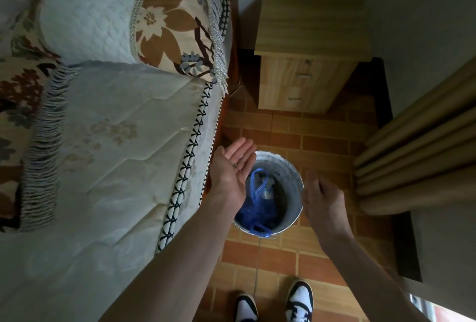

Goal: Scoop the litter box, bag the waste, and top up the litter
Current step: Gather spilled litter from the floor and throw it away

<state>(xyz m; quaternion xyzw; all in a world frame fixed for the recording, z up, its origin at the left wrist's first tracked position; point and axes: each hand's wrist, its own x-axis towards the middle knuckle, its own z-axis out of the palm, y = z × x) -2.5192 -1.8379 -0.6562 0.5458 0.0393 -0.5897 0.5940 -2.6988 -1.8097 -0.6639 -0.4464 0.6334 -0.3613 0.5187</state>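
**Inspector:** Risk first. From the left: the bed (108, 141) runs right up beside the bucket (286, 167). The left hand (231, 169) hovers palm-up over the bucket's near-left rim, and a few small dark specks lie on the palm. If that hand tilts toward the bed side, I judge the specks land on the mattress edge or the tiled floor (283, 252) instead of in the bucket.

**Assistant:** And its fingers (242, 147)?

**Inspector:** Straight, released, gripping nothing. Next along, the blue bag (257, 200) lies down inside the bucket, below and just right of those fingers, not touched by them. One loop stands up inside, and another hangs over the near rim.

**Assistant:** The right hand (323, 200)?

**Inspector:** Just outside the bucket's right rim, back toward us and blurred. Its fingers look loosely curled, holding nothing I can see. A careless knock there could tip the bucket. No litter box is in view.
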